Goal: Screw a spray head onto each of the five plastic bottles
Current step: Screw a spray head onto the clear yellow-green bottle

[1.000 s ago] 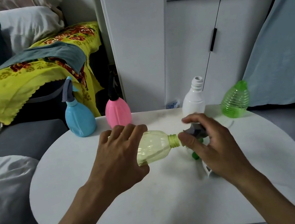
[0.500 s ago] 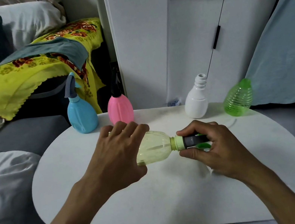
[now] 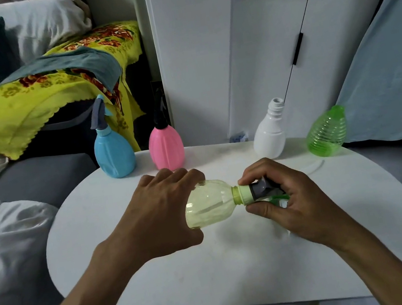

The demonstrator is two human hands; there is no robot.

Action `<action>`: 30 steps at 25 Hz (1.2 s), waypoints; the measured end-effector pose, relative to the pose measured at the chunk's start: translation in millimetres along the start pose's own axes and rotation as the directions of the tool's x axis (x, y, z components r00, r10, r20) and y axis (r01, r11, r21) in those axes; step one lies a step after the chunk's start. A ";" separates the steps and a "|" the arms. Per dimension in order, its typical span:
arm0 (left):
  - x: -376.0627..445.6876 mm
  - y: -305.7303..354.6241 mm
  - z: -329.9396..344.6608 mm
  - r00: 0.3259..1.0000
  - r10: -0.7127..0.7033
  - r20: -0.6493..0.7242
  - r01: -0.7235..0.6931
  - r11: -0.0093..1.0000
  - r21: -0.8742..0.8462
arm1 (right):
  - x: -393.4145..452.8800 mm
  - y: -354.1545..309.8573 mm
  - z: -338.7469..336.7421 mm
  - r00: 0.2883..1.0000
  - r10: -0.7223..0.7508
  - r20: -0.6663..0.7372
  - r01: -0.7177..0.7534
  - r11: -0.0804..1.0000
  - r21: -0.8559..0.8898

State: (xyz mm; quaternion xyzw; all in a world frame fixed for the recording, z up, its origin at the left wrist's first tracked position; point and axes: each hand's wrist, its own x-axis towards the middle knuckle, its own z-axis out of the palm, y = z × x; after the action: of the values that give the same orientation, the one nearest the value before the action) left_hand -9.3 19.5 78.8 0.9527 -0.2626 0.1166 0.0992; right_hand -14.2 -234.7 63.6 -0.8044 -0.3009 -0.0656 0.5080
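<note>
My left hand (image 3: 157, 214) grips a clear yellow bottle (image 3: 210, 204) that lies sideways above the white table (image 3: 135, 271), neck pointing right. My right hand (image 3: 291, 198) is closed around a grey spray head with a pale green collar (image 3: 252, 191), which sits on the bottle's neck. At the table's back stand a blue bottle (image 3: 114, 154) and a pink bottle (image 3: 165, 145), each with a spray head on. A white bottle (image 3: 270, 134) and a ribbed green bottle (image 3: 326, 132) at the back right have bare necks.
A sofa with a yellow floral cloth (image 3: 50, 95) lies to the left of the table. White cabinet doors (image 3: 272, 59) stand behind it, and a pale blue cloth (image 3: 388, 65) hangs at the right. Something green and white lies under my right hand, mostly hidden.
My right hand brought the spray head to the yellow bottle's neck and closed round it. The collar now sits on the neck. The left hand kept its hold.
</note>
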 end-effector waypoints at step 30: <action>7.2 22.3 1.1 0.974 0.035 -0.223 0.038 0.949 0.314 | 0.8 -1.5 5.3 0.975 0.140 -0.173 -0.140 0.990 0.014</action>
State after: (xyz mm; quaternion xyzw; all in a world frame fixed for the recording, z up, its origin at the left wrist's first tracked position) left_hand -14.8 -3.0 82.6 0.9370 -0.2266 0.2645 -0.0256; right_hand -15.4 -229.4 62.5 -0.8142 -0.1984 -0.0990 0.5365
